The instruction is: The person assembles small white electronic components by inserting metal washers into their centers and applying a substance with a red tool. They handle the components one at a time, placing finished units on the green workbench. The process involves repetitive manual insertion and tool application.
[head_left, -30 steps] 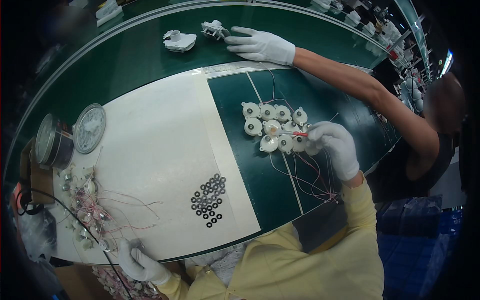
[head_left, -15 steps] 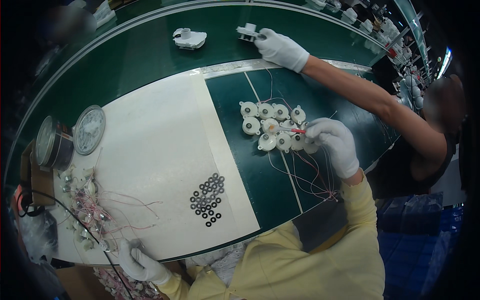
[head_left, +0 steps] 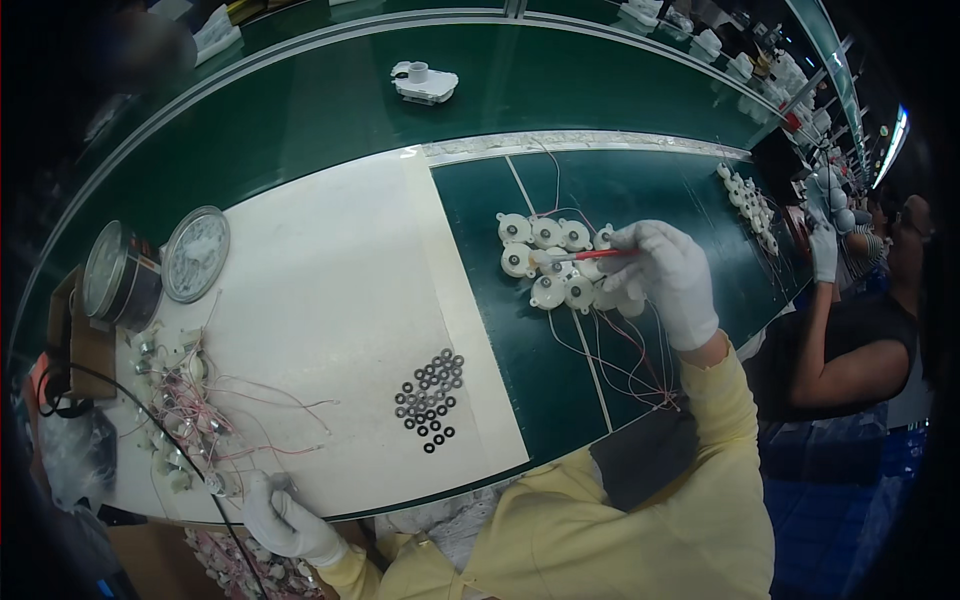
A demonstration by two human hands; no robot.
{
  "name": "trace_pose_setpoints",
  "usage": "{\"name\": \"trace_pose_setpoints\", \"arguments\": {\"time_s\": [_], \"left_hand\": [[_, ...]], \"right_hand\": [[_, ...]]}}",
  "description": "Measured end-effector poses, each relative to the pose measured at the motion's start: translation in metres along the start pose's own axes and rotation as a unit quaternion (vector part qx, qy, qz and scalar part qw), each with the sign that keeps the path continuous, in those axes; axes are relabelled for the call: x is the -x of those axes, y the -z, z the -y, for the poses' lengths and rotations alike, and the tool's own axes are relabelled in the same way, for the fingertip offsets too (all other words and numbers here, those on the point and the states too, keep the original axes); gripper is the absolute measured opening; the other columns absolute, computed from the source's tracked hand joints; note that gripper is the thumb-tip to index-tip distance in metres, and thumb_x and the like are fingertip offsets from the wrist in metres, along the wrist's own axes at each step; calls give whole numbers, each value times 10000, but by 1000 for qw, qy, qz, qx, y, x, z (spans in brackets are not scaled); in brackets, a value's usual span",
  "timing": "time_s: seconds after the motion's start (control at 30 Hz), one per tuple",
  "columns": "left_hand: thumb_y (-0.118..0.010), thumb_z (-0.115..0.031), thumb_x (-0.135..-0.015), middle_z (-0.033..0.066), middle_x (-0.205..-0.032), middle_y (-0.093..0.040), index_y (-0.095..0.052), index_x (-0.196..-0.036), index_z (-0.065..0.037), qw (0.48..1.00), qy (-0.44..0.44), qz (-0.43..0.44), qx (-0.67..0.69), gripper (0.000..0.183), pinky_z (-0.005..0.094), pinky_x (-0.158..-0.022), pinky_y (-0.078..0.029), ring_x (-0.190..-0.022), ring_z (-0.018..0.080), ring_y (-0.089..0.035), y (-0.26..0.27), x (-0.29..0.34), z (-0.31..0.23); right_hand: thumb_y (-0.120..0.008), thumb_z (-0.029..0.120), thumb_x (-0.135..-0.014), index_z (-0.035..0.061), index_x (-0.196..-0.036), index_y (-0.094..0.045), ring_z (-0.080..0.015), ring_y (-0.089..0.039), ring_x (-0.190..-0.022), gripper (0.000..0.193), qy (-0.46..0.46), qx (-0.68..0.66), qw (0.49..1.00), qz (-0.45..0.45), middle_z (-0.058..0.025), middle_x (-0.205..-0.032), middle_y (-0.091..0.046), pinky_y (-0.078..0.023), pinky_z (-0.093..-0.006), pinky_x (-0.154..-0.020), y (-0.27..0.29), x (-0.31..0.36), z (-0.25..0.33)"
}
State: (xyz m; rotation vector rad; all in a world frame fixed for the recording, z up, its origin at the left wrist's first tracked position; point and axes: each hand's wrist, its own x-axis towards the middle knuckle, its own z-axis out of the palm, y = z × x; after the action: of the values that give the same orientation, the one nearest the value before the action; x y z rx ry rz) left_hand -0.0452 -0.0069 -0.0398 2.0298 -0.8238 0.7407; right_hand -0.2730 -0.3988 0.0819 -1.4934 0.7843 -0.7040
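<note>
My right hand [head_left: 672,280], in a white glove, is closed on a thin brush [head_left: 590,255] with a red handle. The brush's pale tip reaches over a cluster of white round motors [head_left: 547,292], each with a dark centre post, on the green mat. Part of the cluster is hidden behind the hand. Pink and white wires [head_left: 640,372] trail from these motors toward the table's near edge. My left hand [head_left: 285,522], also gloved, rests at the near left table edge, loosely curved with the thumb apart and nothing visible in it. Beside it lies a pile of wired motors [head_left: 185,410].
Black rings [head_left: 430,392] lie on the white board. At left stand an open tin [head_left: 125,280] and its lid [head_left: 195,255]. A black cable [head_left: 150,410] crosses the left corner. Beyond, a white housing [head_left: 425,85] sits on the green belt. A co-worker's arm [head_left: 815,340] is at right.
The co-worker's arm has withdrawn from the belt to the right, and the white part it held is gone from there. My brush tip has shifted slightly over the motors; the left hand stays put.
</note>
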Motion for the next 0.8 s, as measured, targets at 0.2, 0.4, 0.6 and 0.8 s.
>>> {"name": "trace_pose_setpoints", "arguments": {"time_s": [0.2, 0.4, 0.6, 0.8], "left_hand": [[-529, -91, -1048, 109, -818, -657, -642, -1249, 51, 999, -14, -3, -29, 271, 372, -646, -456, -743, 244, -547, -1, -4, -3], [-516, -95, -1053, 99, -787, -655, -638, -1247, 47, 1000, -3, 0, -20, 270, 378, -654, -440, -737, 239, -530, 0, -3, -5], [-506, -103, -1060, 99, -781, -654, -619, -1259, 40, 999, -22, 2, -27, 270, 398, -676, -430, -722, 245, -518, 1, -3, -4], [-508, -97, -1057, 106, -776, -656, -621, -1243, 41, 999, -23, -1, -29, 258, 402, -678, -431, -726, 253, -526, 0, -3, -3]], "right_hand": [[-525, 254, -1067, -31, -1109, -663, -129, -712, -719, 319, -13, 27, 999, 14, -143, -947, -750, -476, -208, -591, -15, -15, 0], [-508, 210, -1061, -35, -1107, -674, -128, -712, -771, 299, -2, 63, 997, 41, -125, -1001, -748, -498, -215, -632, -10, -16, -3], [-510, 72, -998, -43, -1119, -692, -140, -708, -831, 246, 100, 81, 988, 85, -118, -1009, -748, -535, -240, -704, -16, -10, 0], [-519, 10, -937, -33, -1034, -715, -137, -669, -850, 223, 73, 242, 953, 167, -111, -953, -738, -532, -260, -747, -12, -8, 22]]}}
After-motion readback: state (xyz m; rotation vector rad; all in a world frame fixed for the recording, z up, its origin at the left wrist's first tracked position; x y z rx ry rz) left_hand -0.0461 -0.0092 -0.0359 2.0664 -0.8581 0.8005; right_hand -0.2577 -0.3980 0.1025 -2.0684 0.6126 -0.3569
